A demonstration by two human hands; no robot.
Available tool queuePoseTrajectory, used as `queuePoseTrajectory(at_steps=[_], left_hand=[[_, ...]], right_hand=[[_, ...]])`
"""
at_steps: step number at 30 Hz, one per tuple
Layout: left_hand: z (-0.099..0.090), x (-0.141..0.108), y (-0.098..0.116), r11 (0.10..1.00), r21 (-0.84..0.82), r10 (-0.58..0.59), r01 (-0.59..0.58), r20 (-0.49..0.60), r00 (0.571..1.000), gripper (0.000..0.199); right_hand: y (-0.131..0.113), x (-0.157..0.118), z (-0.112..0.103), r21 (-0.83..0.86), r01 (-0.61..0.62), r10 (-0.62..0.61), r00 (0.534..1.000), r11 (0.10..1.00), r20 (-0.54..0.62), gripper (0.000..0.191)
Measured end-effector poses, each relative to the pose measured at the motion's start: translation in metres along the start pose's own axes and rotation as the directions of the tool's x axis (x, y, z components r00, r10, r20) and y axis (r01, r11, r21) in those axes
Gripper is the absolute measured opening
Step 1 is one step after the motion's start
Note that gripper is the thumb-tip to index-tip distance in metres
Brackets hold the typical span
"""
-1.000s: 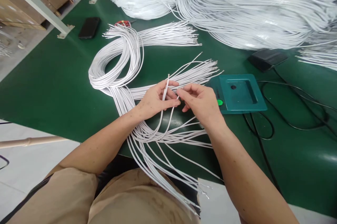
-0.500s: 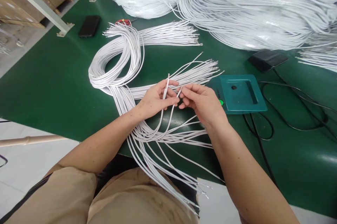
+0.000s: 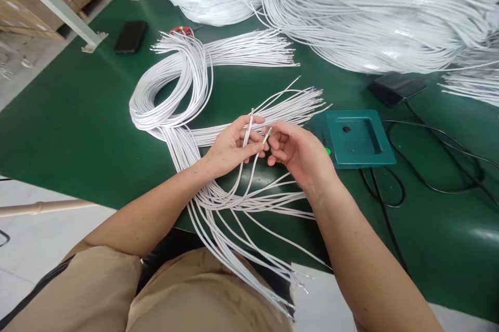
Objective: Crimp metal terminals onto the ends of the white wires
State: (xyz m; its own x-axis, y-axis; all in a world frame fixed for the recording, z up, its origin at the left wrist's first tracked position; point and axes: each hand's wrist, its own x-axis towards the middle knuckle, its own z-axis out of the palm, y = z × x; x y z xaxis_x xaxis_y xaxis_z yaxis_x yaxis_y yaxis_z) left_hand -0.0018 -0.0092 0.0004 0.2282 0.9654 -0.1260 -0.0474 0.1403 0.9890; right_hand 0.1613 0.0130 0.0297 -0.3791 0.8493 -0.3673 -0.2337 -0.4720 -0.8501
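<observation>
My left hand [image 3: 234, 146] is closed on two white cables. One cable's end [image 3: 247, 132] stands up across the fingers, and the other cable's end [image 3: 266, 137] is pinched by the thumb and points up to the right. My right hand [image 3: 298, 153] is close beside that second tip, fingers bent and apart, the index fingertip at or very near its thin bare wires. Both cables run down into a loose bundle of white cables [image 3: 218, 194], which hangs over the table's front edge near my body.
A coiled cable bundle [image 3: 146, 98] lies behind my left hand. Right of my hands is a teal device [image 3: 356, 161] with a green light and black cords. At the back are a large cable pile [image 3: 351, 20], a black phone-like object [image 3: 130, 37] and a red-handled tool [image 3: 181, 30].
My right thumb and fingers have loosened from the second cable's tip and spread apart, baring its wire ends. My left hand has kept its hold, nearly still.
</observation>
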Motion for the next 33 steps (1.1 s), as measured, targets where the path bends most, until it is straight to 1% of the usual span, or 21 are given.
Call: queuePoseTrajectory(at_steps=[3,7,10,14,16,18,21,24,26,29,31,33], left_hand=[[0.000,-0.001,-0.003,0.999,0.034,0.015,-0.016,0.039,0.999,0.054],[0.000,-0.002,-0.008,0.998,0.034,0.049,-0.052,0.078,0.996,0.059],[0.000,-0.002,-0.008,0.998,0.023,0.063,-0.064,0.056,0.996,0.060],[-0.002,-0.002,-0.005,0.996,0.033,0.087,-0.088,0.011,0.996,0.059],[-0.002,-0.002,-0.004,0.995,0.046,0.094,-0.094,-0.008,0.996,0.059],[-0.003,-0.002,-0.004,0.994,0.062,0.092,-0.090,-0.020,0.996,0.060],[-0.004,-0.001,-0.005,0.993,0.074,0.093,-0.091,-0.025,0.995,0.062],[-0.005,0.000,-0.007,0.990,0.073,0.122,-0.121,-0.007,0.992,0.060],[-0.006,0.000,-0.008,0.984,0.090,0.151,-0.151,0.007,0.988,0.054],[-0.006,0.001,-0.011,0.971,0.151,0.186,-0.184,0.004,0.983,0.040],[-0.006,0.001,-0.013,0.957,0.206,0.209,-0.204,-0.003,0.978,0.036],[-0.006,0.001,-0.015,0.942,0.251,0.230,-0.223,0.000,0.973,0.034]], right_hand=[[0.001,0.001,-0.001,-0.003,0.010,-0.010,1.000,1.000,-0.018,0.029],[0.005,0.004,-0.005,-0.030,-0.021,0.023,0.998,0.999,0.055,0.030],[0.006,0.006,-0.008,0.010,-0.057,0.056,0.994,0.998,0.092,0.033],[0.005,0.005,-0.008,0.053,-0.065,0.059,0.993,0.996,0.103,0.033],[0.005,0.004,-0.007,0.051,-0.035,0.031,0.996,0.998,0.079,0.029],[0.005,0.002,-0.004,0.027,0.028,-0.029,0.999,0.999,0.026,0.027],[0.005,0.000,0.000,-0.062,0.108,-0.112,0.992,0.992,-0.057,0.025],[0.005,0.000,0.001,-0.115,0.118,-0.129,0.987,0.986,-0.091,0.016],[0.006,0.001,0.001,-0.121,0.123,-0.133,0.987,0.985,-0.085,0.015],[0.008,0.002,0.000,-0.183,0.146,-0.167,0.981,0.972,-0.102,0.013],[0.008,0.002,0.000,-0.253,0.158,-0.198,0.970,0.954,-0.140,0.010],[0.008,0.003,0.000,-0.295,0.134,-0.188,0.968,0.946,-0.166,0.011]])
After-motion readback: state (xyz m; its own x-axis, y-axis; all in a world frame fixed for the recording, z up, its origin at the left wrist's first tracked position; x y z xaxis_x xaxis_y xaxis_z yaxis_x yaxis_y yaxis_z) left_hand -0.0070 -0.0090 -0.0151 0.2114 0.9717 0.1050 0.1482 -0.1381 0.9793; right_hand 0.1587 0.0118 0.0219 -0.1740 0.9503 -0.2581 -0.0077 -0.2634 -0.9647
